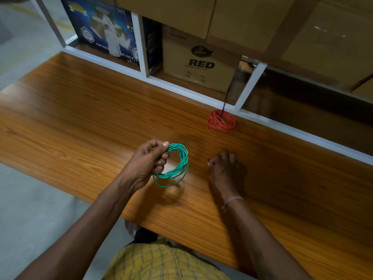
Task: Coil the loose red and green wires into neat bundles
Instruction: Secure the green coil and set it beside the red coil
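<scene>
We pinch the coiled green wire (174, 165) in our left hand (148, 161), lifted above the table (80, 110). Our right hand (223, 168) rests there, fingers loosely curled. The red wire (221, 122) coil lies at one o'clock.

On the table (80, 110), the left hand (148, 158) holds one coil (177, 166) left of the right hand (223, 168), with another coil (221, 122) behind, beside the shelf frame (201, 96).

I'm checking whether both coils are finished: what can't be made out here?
- Green wire coil, head view: the left hand covers the part it grips, hiding any loose end.
- Red wire coil: too small to show its ends.
- Right hand: fingers rest on the table, fingertips shadowed.
</scene>
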